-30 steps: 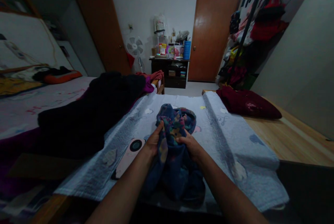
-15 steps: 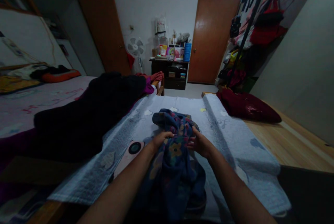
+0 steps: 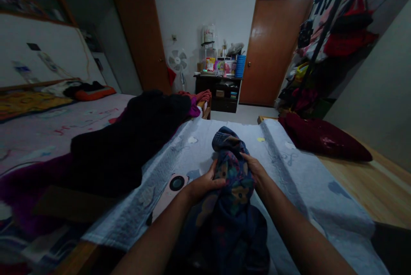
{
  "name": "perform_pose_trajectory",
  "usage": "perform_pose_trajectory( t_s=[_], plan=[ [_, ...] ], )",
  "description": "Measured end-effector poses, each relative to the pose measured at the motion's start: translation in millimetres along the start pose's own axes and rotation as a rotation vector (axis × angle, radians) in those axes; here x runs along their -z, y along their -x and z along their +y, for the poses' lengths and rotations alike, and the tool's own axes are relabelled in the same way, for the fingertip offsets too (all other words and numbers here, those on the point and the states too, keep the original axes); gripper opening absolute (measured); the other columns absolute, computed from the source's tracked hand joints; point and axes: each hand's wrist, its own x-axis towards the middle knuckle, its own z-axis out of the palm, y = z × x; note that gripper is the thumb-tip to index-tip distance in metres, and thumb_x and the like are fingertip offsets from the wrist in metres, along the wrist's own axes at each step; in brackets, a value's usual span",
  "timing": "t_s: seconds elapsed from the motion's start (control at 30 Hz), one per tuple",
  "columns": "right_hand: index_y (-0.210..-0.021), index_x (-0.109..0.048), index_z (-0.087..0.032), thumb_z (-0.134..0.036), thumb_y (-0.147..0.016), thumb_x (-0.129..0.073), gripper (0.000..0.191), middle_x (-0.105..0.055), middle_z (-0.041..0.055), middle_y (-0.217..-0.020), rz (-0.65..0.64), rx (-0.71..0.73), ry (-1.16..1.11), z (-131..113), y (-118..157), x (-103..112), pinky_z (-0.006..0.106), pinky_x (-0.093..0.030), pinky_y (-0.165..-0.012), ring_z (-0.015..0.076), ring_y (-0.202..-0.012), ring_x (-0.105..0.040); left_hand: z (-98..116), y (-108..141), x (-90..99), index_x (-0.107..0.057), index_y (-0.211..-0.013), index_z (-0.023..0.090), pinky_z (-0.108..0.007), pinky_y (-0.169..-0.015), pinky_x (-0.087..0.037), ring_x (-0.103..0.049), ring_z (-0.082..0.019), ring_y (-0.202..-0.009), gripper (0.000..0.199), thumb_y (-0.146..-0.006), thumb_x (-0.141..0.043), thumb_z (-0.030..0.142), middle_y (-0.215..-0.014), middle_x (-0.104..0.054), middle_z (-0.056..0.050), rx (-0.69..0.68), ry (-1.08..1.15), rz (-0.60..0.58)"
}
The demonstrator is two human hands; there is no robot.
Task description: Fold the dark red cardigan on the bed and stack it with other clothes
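A crumpled dark blue garment (image 3: 239, 193) with a flower pattern, perhaps denim, is bunched up in front of me; its exact kind is hard to make out. My left hand (image 3: 205, 184) grips its left side, thumb lying over the cloth. On the right side my right hand (image 3: 255, 169) is closed on the same garment, its fingers partly hidden behind the folds. Beneath lies a pale blue quilted sheet (image 3: 199, 149). A pink phone (image 3: 165, 200) with a big round camera ring rests on the sheet beside my left forearm.
Dark clothing (image 3: 128, 146) is heaped at the left, next to a pink-covered bed (image 3: 86, 116). A dark red cushion-like bundle (image 3: 324, 138) sits on wooden boards (image 3: 359, 181) at the right. Farther back stand a fan (image 3: 178, 61) and a black cabinet (image 3: 218, 91).
My view has turned left, so everything sits farther right. My left thumb now lies across the garment, my right hand has closed in on it, and its top end is gathered more upright.
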Motion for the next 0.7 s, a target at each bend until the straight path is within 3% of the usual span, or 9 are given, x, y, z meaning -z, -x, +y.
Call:
perform_pose_trajectory(
  t_s=[0.2,0.33,0.53,0.7],
  plan=[
    [-0.093,-0.067,-0.02,-0.022,-0.071,-0.067,0.022,-0.075,0.0061,-0.08,0.015,-0.094,-0.086,-33,-25,-37,0.043,-0.059,-0.077,0.0259,-0.073,-0.072,-39,31,7.4,-0.058,-0.127,0.019,-0.045,-0.098,-0.044,-0.059,-0.036,-0.114,0.082,-0.053,-0.084,0.043,-0.113,-0.07,-0.012,0.093,0.174,-0.077],
    [-0.095,-0.066,-0.021,-0.021,-0.07,-0.065,0.024,-0.075,0.0057,-0.081,-0.066,-0.07,-0.067,-53,-48,-72,0.047,-0.058,-0.08,0.0271,-0.077,-0.072,-42,30,14.4,-0.065,-0.116,0.015,-0.046,-0.095,-0.046,-0.064,-0.034,-0.105,0.067,-0.054,-0.084,0.031,-0.106,-0.072,-0.013,0.118,0.212,-0.049],
    [-0.087,-0.064,-0.02,-0.018,-0.069,-0.062,0.018,-0.074,0.0049,-0.075,-0.081,0.047,-0.067,-70,-104,-119,0.043,-0.058,-0.08,0.0249,-0.077,-0.072,2,11,40.9,-0.063,-0.115,0.015,-0.041,-0.09,-0.05,-0.068,-0.028,-0.095,0.058,-0.061,-0.082,0.03,-0.099,-0.073,-0.009,-0.092,0.244,0.445],
    [-0.086,-0.063,-0.02,-0.026,-0.075,-0.059,0.013,-0.072,0.0043,-0.072,-0.119,0.181,0.037,-84,-150,-148,0.043,-0.057,-0.08,0.0243,-0.079,-0.071,57,-18,62.9,-0.044,-0.138,0.023,-0.038,-0.101,-0.045,-0.06,-0.026,-0.115,0.072,-0.074,-0.075,0.035,-0.122,-0.066,-0.007,-0.314,0.011,0.664]
  ],
)
